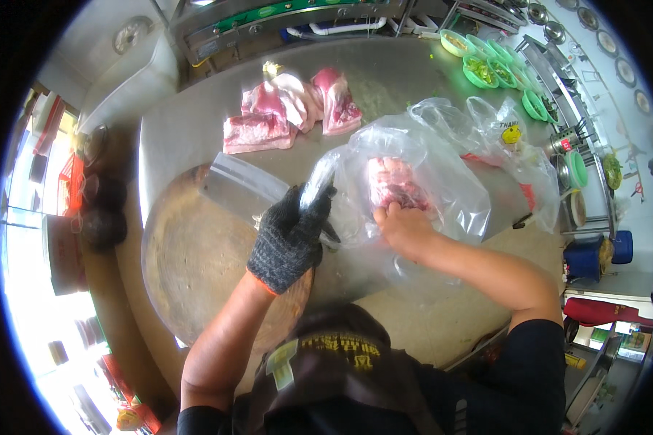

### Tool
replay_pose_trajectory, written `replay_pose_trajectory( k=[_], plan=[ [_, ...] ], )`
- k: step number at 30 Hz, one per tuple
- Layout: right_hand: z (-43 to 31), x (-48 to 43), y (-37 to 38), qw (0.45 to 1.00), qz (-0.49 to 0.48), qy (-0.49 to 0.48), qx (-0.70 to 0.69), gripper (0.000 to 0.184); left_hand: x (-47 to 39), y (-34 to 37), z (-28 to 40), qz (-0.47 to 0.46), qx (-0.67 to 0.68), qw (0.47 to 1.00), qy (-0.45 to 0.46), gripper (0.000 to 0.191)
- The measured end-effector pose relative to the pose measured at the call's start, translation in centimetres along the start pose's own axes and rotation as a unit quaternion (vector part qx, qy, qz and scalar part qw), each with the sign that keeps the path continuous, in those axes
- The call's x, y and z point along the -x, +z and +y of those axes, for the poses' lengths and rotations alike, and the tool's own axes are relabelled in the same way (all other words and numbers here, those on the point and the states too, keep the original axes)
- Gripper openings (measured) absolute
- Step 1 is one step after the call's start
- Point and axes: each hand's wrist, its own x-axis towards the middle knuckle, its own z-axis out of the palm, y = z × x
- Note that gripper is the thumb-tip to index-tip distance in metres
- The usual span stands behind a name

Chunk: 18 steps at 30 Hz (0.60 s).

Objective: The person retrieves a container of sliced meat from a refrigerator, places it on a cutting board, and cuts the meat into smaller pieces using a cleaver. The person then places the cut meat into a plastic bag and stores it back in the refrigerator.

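Note:
My left hand (291, 236), in a dark grey knitted glove with an orange cuff, grips the gathered edge of a clear plastic bag (457, 179). My bare right hand (405, 228) touches the lower end of a piece of raw meat (392, 176) in the bag; its fingertips are partly hidden, so its hold is unclear. Beside the glove, a cleaver's broad blade (245, 182) lies over a round wooden chopping block (196, 255). Several slabs of raw pork (258, 133) rest farther back on the steel table (179, 119).
Another clear bag with red parts (533, 179) lies at the right. Several green bowls of cut vegetables (479, 73) line the far right edge. Beyond the table stand a steel stove (283, 19), a white tub (136, 81) and a wall rack (571, 98).

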Motion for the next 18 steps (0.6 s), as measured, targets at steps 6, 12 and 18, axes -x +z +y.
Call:
replay_pose_trajectory(
  k=[6,12,18],
  plan=[
    [2.0,-0.6,-0.3,0.999,-0.034,-0.017,0.036,0.021,0.6,-0.8,0.0,-0.016,0.108,0.991,-0.079,0.025],
    [5.6,0.0,-6.2,0.985,0.029,0.001,-0.168,0.018,1.0,-0.5,-1.2,-0.013,0.112,0.992,-0.064,0.025],
    [4.3,5.4,-16.7,0.996,0.046,-0.046,-0.058,0.018,0.2,-0.1,-3.9,-0.038,0.289,0.947,-0.138,0.032]
  ],
)
